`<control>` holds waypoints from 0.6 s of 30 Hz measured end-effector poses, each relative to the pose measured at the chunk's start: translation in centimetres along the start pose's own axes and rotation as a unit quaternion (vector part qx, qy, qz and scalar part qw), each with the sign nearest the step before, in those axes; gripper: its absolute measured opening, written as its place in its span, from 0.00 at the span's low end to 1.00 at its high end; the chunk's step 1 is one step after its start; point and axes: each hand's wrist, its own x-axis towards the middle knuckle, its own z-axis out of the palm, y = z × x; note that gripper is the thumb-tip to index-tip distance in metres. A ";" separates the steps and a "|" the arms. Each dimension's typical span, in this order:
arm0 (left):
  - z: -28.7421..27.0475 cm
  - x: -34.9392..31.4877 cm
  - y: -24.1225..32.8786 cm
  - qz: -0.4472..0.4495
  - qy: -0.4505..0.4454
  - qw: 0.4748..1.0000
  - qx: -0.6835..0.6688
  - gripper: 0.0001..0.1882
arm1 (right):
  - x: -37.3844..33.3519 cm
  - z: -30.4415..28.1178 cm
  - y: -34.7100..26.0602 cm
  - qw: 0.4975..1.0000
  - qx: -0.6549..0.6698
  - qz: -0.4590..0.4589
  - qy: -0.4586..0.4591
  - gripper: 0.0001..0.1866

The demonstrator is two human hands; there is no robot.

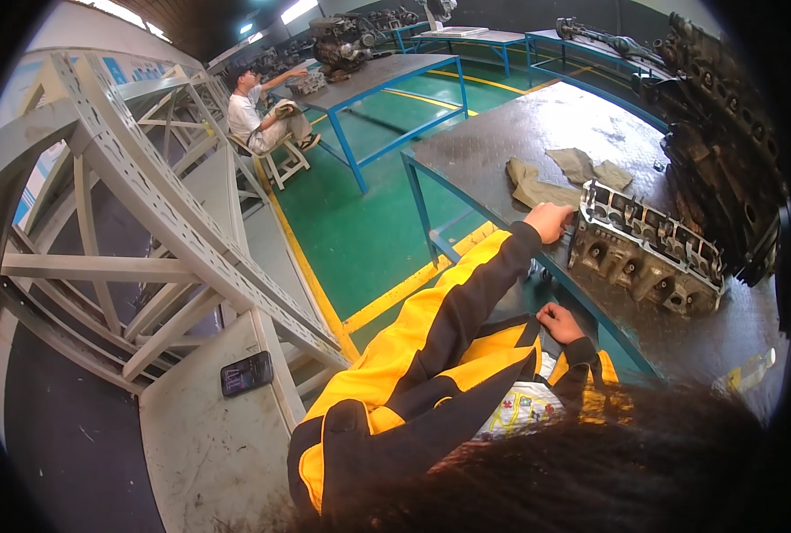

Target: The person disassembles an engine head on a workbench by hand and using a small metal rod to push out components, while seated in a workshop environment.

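A grey metal engine cylinder head (649, 250) lies on the dark-topped workbench (467, 142) in front of me, its row of openings facing up. My left hand (549, 220) reaches over the bench's near edge to the left end of the cylinder head. Its fingers are curled, with the tips right against or just beside the metal; what they hold, if anything, is hidden. Lower down, below the bench edge, my right hand (562, 322) is closed beside my black and yellow jacket. Whatever may be in it does not show. Crumpled olive rags (542, 185) lie behind my left hand.
Dark engine parts (720, 151) stand at the bench's right side. On my left, a phone (246, 374) lies on a grey surface (209, 444) beside a pale metal frame (147, 186). A seated person (255, 115) touches a metal part at another blue-legged table (387, 75).
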 end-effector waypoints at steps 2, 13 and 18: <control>-0.4 0.2 0.2 -0.007 -0.009 1.000 0.005 0.11 | -0.1 0.0 -0.3 1.000 0.004 0.002 -0.001 0.09; -1.0 0.1 0.0 -0.018 -0.023 0.999 -0.023 0.10 | 0.2 0.1 -0.1 1.000 0.010 -0.006 -0.003 0.09; -0.7 0.2 0.1 -0.016 -0.015 0.999 -0.041 0.10 | -0.1 -0.1 -0.2 1.000 0.004 -0.009 -0.002 0.10</control>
